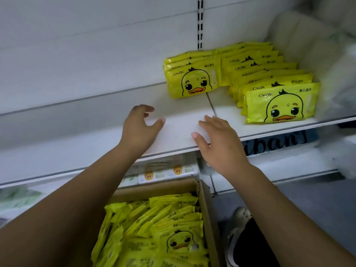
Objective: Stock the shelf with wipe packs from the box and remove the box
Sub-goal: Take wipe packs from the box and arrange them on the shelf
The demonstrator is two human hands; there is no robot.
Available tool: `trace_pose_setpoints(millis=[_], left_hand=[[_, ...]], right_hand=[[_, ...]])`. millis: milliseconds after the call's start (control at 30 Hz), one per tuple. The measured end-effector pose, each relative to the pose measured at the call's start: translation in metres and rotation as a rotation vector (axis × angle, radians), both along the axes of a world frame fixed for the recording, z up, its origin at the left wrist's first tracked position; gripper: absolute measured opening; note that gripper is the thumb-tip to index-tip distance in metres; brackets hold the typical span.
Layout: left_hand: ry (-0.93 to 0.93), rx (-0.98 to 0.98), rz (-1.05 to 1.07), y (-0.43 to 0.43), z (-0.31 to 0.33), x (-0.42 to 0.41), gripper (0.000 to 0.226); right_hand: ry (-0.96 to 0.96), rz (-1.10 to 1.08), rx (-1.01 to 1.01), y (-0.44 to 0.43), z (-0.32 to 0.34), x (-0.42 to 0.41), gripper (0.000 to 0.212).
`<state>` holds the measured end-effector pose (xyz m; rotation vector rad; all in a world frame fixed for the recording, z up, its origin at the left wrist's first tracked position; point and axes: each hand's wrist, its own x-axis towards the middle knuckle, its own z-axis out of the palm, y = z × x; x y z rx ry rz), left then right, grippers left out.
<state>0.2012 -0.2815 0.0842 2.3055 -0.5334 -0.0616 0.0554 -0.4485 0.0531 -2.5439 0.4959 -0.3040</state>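
Hovering over bare shelf (183,120): left hand (139,130) & right hand (217,145), fingers spread, holding nothing. Wipe packs: two rows on shelf (194,81) (277,105), rest in box (207,205) below. Risk: leaning rows tip fwd if next packs shove them; box far from empty.

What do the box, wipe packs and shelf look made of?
Box: matte brown cardboard, judging by its raw tan walls. Wipe packs: glossy yellow plastic film, with sheen and crimped edges. Shelf: smooth white surface, probably painted metal or laminate; the look leaves that open.
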Motion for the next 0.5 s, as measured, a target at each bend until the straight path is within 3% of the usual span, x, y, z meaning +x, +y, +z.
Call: trace_pose_setpoints(millis=[300,500], left_hand=[[-0.021,0.175,0.056,0.159,-0.010,-0.092,0.049],[0.035,0.253,0.271,0.264,-0.038,-0.162,0.050]], right_hand=[[-0.119,0.279,0.129,0.096,-0.005,-0.056,0.033],[0.106,0.505,0.151,0.171,-0.044,-0.080,0.028]])
